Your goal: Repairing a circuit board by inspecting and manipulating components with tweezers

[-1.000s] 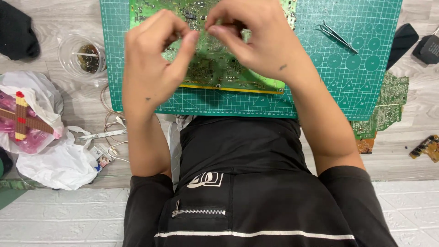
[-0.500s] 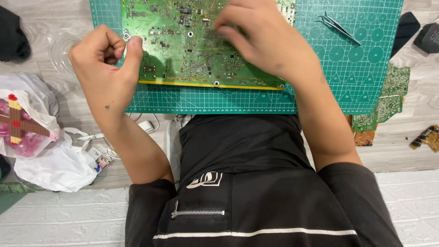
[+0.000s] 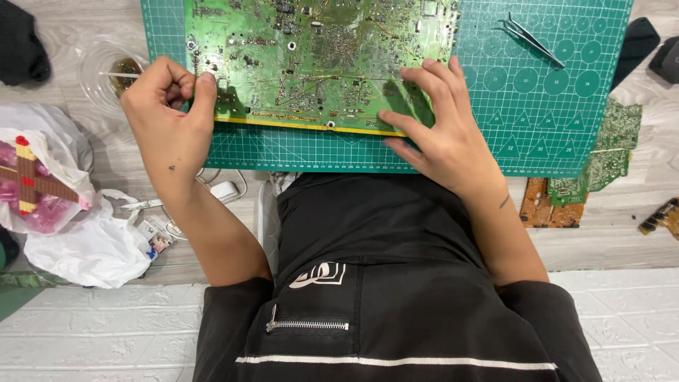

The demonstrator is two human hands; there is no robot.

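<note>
A large green circuit board lies on a green cutting mat. My left hand is curled at the board's left edge, with thumb and forefinger pinched together against that edge. I cannot see anything between those fingers. My right hand rests flat on the board's near right part, fingers apart, pressing it onto the mat. Thin metal tweezers lie on the mat, far right of my right hand.
A clear round dish with brown residue sits just left of my left hand. A white plastic bag holding pink and red items lies at the near left. Smaller circuit boards stick out from under the mat's right corner. A white cable lies by the mat's front edge.
Both hands were together over the board's middle. My left hand swung out to the left and came back to the board's left edge. My right hand moved down and flattened on the board.
</note>
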